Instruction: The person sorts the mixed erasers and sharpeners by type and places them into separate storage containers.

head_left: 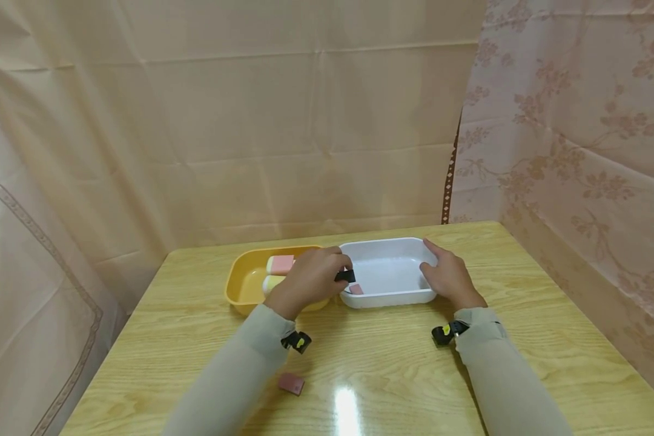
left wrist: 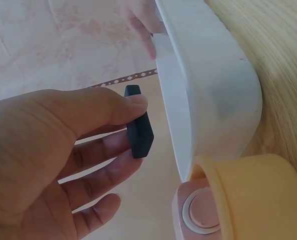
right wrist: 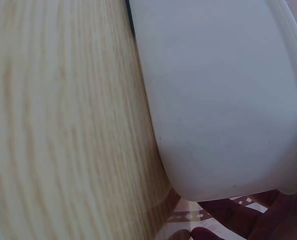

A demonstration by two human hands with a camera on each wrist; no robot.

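Note:
My left hand [head_left: 315, 274] pinches a small black block [left wrist: 139, 122] between thumb and fingertips. In the head view the block overlaps the left end of the white plastic tub [head_left: 387, 300]; the left wrist view has it beside the tub's rim. My right hand [head_left: 451, 277] holds the tub's right end, thumb over the rim and fingers along the outside. Inside the tub, at its near left corner, lies a small pinkish piece [head_left: 356, 289]. Under my left hand stands a yellow tub [head_left: 238, 290], partly hidden, with a pink-and-white object [head_left: 280, 264] and a yellow-and-white one [head_left: 273, 283] in it.
A small reddish-brown flat piece [head_left: 291, 383] lies on the wooden table [head_left: 381, 351], close to my left forearm. Beige curtains [head_left: 305, 133] hang behind the table, and a floral cloth [head_left: 594, 145] hangs along the right side. The two tubs stand side by side.

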